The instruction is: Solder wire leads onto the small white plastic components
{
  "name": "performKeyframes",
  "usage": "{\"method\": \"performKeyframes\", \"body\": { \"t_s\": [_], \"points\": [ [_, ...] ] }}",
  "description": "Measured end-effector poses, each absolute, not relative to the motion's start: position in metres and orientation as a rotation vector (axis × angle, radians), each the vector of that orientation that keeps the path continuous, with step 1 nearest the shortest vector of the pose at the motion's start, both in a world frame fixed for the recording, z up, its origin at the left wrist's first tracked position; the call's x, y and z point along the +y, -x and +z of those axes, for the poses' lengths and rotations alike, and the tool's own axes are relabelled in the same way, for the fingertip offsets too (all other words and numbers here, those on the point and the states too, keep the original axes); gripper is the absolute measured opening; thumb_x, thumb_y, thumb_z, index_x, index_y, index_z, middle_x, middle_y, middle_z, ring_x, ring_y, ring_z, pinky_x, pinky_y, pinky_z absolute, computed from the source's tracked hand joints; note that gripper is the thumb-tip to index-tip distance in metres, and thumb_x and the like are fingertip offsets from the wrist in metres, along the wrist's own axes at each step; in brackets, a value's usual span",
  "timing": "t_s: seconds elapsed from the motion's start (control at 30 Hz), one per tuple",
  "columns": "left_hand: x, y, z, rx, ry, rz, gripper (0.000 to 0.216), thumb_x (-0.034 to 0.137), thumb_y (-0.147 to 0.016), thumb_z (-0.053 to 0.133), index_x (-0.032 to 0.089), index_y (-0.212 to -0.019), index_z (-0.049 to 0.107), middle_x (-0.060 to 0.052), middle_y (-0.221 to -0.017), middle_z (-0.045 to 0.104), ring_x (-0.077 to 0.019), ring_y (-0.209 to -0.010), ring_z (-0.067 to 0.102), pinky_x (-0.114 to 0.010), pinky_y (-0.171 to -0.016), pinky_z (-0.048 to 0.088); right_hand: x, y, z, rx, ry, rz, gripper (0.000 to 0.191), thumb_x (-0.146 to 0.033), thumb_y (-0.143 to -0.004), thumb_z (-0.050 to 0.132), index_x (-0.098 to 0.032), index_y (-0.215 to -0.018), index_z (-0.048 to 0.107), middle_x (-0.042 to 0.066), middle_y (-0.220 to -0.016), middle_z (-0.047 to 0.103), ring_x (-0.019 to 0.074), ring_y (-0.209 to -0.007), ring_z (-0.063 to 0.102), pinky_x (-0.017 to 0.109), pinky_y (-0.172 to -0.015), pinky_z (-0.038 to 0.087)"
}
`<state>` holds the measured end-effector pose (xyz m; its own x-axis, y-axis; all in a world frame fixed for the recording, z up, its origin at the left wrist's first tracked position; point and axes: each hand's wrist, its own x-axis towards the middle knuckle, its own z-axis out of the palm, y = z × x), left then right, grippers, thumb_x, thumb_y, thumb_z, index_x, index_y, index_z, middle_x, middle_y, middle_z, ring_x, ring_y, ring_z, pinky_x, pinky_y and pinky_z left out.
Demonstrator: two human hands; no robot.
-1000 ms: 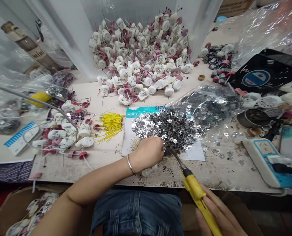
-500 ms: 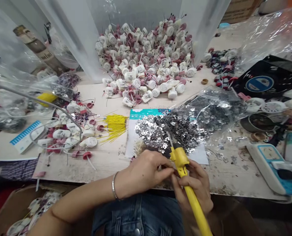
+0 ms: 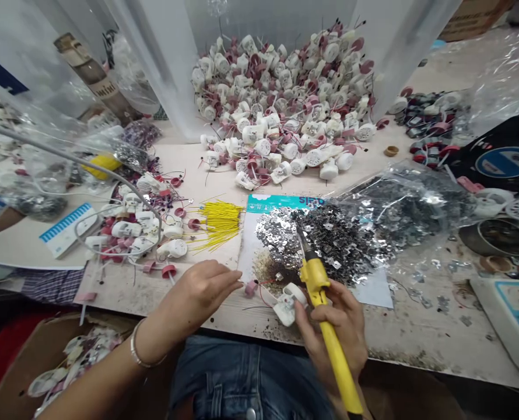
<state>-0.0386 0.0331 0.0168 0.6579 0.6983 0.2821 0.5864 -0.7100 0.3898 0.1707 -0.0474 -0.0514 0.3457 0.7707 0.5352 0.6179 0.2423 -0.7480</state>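
My right hand (image 3: 336,332) grips a yellow-handled soldering iron (image 3: 315,286), its thin metal tip (image 3: 298,234) pointing up at the edge of a heap of silver metal terminals (image 3: 325,245). Just left of that hand, a white plastic component (image 3: 286,308) with thin red wires lies on the sheet, touching my fingers. My left hand (image 3: 202,290) hovers over the bench, fingers extended towards a small pink part (image 3: 251,287) and holding nothing visible. Dark scorched specks mark the sheet (image 3: 268,271) under the heap.
A large pile of white and pink components (image 3: 281,105) fills the back. A bundle of yellow wires (image 3: 218,224) and more components (image 3: 141,230) lie left. A bag of terminals (image 3: 417,204) lies right, with a power strip (image 3: 508,315) near the right edge.
My left hand has moved off the silver heap towards the left. The iron has risen from low right to over the sheet. The white component now shows beside my right hand.
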Motion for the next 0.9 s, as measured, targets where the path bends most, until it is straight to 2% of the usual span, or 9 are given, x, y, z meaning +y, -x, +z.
{"method": "performKeyframes", "body": {
  "t_s": [0.07,0.17,0.27,0.37,0.43,0.53,0.6,0.7,0.9],
  "points": [
    [0.023,0.042,0.009,0.919,-2.577,0.569,0.015,0.019,-0.091,0.054,0.015,-0.096,0.067,-0.004,-0.067,0.066,-0.0134,-0.06,0.058,-0.023,-0.055,0.049,-0.045,-0.168,-0.051,-1.222,1.512,0.202,0.023,-0.014,-0.073,0.072,-0.019,-0.07,0.05,0.005,-0.112,0.055,0.0171,-0.11,0.059,0.03,-0.083,0.057],
    [0.006,0.029,-0.004,0.789,-2.296,0.734,0.015,0.019,-0.091,0.055,0.014,-0.097,0.068,-0.006,-0.073,0.069,-0.0116,-0.065,0.062,-0.02,-0.06,0.052,-0.039,-0.16,-0.054,-1.225,1.502,0.208,0.021,-0.016,-0.075,0.071,-0.02,-0.072,0.05,0.005,-0.11,0.056,0.0173,-0.112,0.057,0.031,-0.084,0.056],
    [-0.003,0.009,-0.014,0.923,-1.987,0.879,0.012,0.02,-0.087,0.061,0.013,-0.084,0.071,-0.008,-0.079,0.07,-0.0126,-0.072,0.067,-0.019,-0.066,0.054,-0.034,-0.155,-0.057,-1.336,1.433,0.202,0.017,-0.014,-0.077,0.068,-0.02,-0.076,0.052,0.007,-0.113,0.054,0.0163,-0.11,0.058,0.031,-0.084,0.056],
    [-0.001,-0.001,-0.019,1.095,-1.861,0.902,0.008,0.017,-0.081,0.068,0.013,-0.074,0.071,-0.005,-0.069,0.07,-0.0121,-0.063,0.066,-0.019,-0.062,0.053,-0.035,-0.154,-0.055,-1.392,1.352,0.265,0.02,-0.02,-0.074,0.071,-0.02,-0.08,0.053,0.009,-0.118,0.051,0.0195,-0.111,0.058,0.037,-0.086,0.057],
    [0.0,-0.001,-0.019,1.111,-1.896,0.867,0.007,0.016,-0.081,0.067,0.013,-0.075,0.071,-0.005,-0.067,0.07,-0.0122,-0.061,0.065,-0.019,-0.061,0.052,-0.037,-0.153,-0.051,-1.352,1.294,0.359,0.024,-0.022,-0.073,0.074,-0.02,-0.079,0.051,0.009,-0.121,0.049,0.02,-0.109,0.059,0.037,-0.081,0.06],
    [0.0,0.002,-0.017,1.067,-1.923,0.767,0.01,0.014,-0.084,0.062,0.013,-0.082,0.073,-0.006,-0.073,0.071,-0.0131,-0.067,0.065,-0.02,-0.065,0.051,-0.04,-0.148,-0.044,-1.262,1.318,0.407,0.021,-0.013,-0.075,0.07,-0.02,-0.074,0.05,0.006,-0.116,0.051,0.0156,-0.101,0.063,0.028,-0.073,0.062],
    [-0.002,0.002,-0.015,1.074,-1.873,0.706,0.012,0.013,-0.085,0.06,0.013,-0.084,0.073,-0.006,-0.076,0.071,-0.0132,-0.071,0.065,-0.021,-0.068,0.051,-0.041,-0.144,-0.042,-1.221,1.342,0.327,0.023,-0.005,-0.075,0.067,-0.019,-0.071,0.05,0.004,-0.115,0.051,0.0141,-0.101,0.064,0.025,-0.074,0.061],
    [-0.004,0.001,-0.012,1.112,-1.804,0.658,0.012,0.013,-0.084,0.061,0.013,-0.084,0.073,-0.006,-0.078,0.072,-0.0135,-0.073,0.066,-0.021,-0.07,0.051,-0.045,-0.142,-0.041,-1.271,1.249,0.298,0.025,0.003,-0.073,0.063,-0.018,-0.071,0.05,0.005,-0.121,0.048,0.0154,-0.104,0.063,0.024,-0.074,0.062],
    [-0.007,0.003,-0.011,1.17,-1.722,0.621,0.015,0.015,-0.085,0.059,0.015,-0.085,0.074,-0.005,-0.079,0.072,-0.0144,-0.075,0.066,-0.023,-0.071,0.052,-0.053,-0.143,-0.04,-1.254,1.215,0.449,0.023,0.003,-0.074,0.06,-0.017,-0.069,0.049,0.004,-0.12,0.049,0.0169,-0.105,0.062,0.029,-0.075,0.062]
  ]
}}
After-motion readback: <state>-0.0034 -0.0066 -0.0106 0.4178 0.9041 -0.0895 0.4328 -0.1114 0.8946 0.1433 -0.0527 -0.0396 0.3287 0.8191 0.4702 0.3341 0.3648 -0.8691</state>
